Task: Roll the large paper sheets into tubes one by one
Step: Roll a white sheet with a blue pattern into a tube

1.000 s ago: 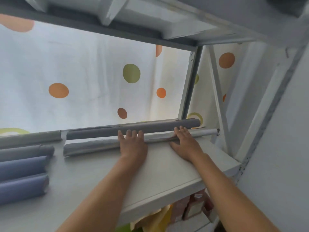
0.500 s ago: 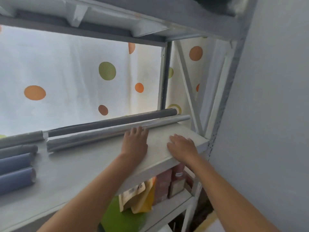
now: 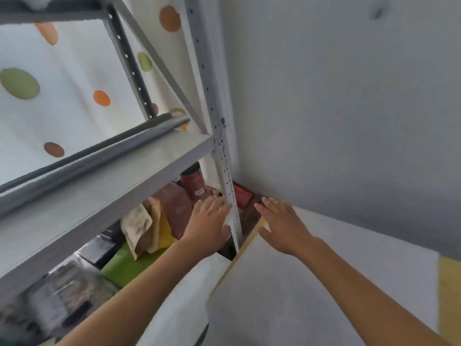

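Note:
Two rolled grey paper tubes (image 3: 99, 158) lie along the back of the white shelf (image 3: 104, 196), at upper left. A flat pale grey paper sheet (image 3: 299, 283) lies at lower right, over a yellowish sheet edge (image 3: 245, 243). My left hand (image 3: 209, 221) hovers with straight fingers in front of the shelf's upright post, holding nothing. My right hand (image 3: 282, 221) hovers flat, fingers spread, just above the far corner of the flat sheet. Both hands are away from the tubes.
A perforated metal shelf post (image 3: 224, 176) stands between my hands. Under the shelf sit a red-brown can (image 3: 194, 183), bags (image 3: 142, 226) and a green item (image 3: 124, 265). A dotted curtain (image 3: 62, 96) hangs behind; a grey wall (image 3: 349, 108) stands at right.
Both hands left the rolled tube on the shelf and came down and right toward the flat sheet. The view swung right and down; the tubes stay on the shelf.

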